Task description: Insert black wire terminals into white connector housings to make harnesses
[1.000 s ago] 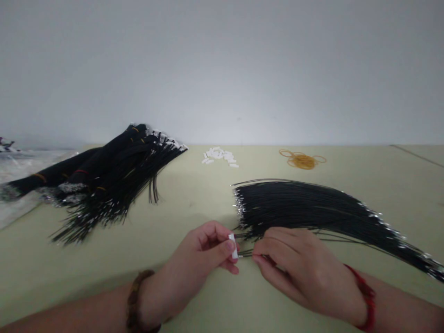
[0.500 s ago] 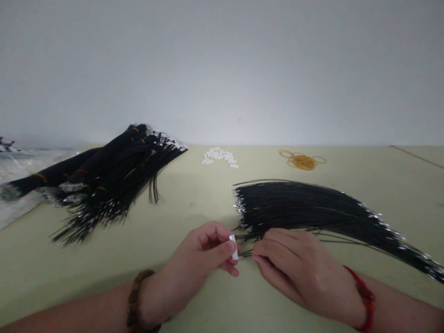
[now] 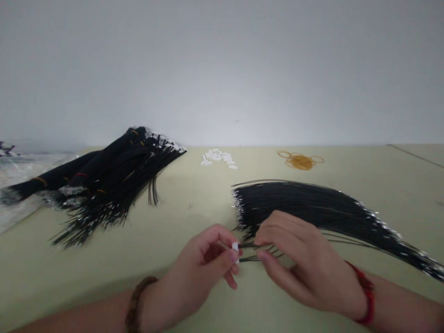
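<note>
My left hand (image 3: 197,268) is pinching a white connector (image 3: 236,252) at lower center of the frame, while my right hand (image 3: 305,263) is gripping black wires (image 3: 258,246), their long axis running leftward, ends just beside the connector.

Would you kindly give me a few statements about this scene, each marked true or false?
The left hand pinches a small white plastic connector: true.
The right hand grips rubber bands: false, it pinches a few thin black wires.
A brown beaded bracelet circles the left wrist: true.
A red cord bracelet circles the left wrist: false, it circles the right wrist.
</note>
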A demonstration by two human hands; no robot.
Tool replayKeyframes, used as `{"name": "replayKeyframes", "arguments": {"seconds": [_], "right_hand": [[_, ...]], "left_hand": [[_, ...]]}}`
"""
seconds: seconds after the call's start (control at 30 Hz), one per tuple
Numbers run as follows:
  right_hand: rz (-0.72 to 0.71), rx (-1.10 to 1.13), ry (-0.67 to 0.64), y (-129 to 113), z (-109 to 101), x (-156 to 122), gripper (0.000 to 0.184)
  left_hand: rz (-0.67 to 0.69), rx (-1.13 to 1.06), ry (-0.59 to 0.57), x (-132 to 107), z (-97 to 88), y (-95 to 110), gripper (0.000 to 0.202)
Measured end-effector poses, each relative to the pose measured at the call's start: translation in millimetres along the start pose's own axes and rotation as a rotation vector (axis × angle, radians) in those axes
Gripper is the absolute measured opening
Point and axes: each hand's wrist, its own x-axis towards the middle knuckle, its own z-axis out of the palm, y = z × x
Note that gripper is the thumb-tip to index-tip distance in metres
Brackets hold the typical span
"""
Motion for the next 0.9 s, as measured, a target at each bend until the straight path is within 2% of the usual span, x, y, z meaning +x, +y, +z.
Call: {"name": "replayKeyframes", "arguments": {"seconds": [0.1, 0.17, 0.23, 0.43, 0.57, 0.63, 0.8, 0.9], "right_hand": [[0.105, -0.102, -0.002, 19.7, -1.3, 3.3, 0.019], [0.111, -0.143, -0.044, 31.8, 3.4, 1.8, 0.016], [0.1, -0.171, -0.088, 39.1, 9.5, -1.2, 0.015], [0.1, -0.221, -0.082, 39.5, 15.4, -4.4, 0.021], [0.097, -0.222, -0.05, 36.8, 13.0, -1.6, 0.023], [0.085, -0.224, -0.058, 35.3, 12.8, -1.0, 0.02], [0.062, -0.227, -0.079, 35.5, 15.5, -1.1, 0.019], [0.055, -0.215, -0.044, 36.6, 15.5, -0.3, 0.023]], "left_hand": [[0.153, 0.231, -0.025, -5.8, 1.5, 1.4, 0.005], [0.241, 0.342, -0.045, -9.0, 1.8, 4.4, 0.006], [0.267, 0.375, -0.074, -10.4, 1.5, 7.7, 0.007], [0.177, 0.331, -0.055, -4.7, 0.1, 5.0, 0.005], [0.024, 0.131, 0.024, -1.5, 1.3, -1.3, 0.031], [-0.029, 0.066, 0.051, -0.5, 1.3, -2.0, 0.036], [-0.045, 0.006, 0.065, 1.2, -1.3, 1.5, 0.038], [-0.041, 0.012, 0.087, 1.2, -2.4, 3.7, 0.034]]}}
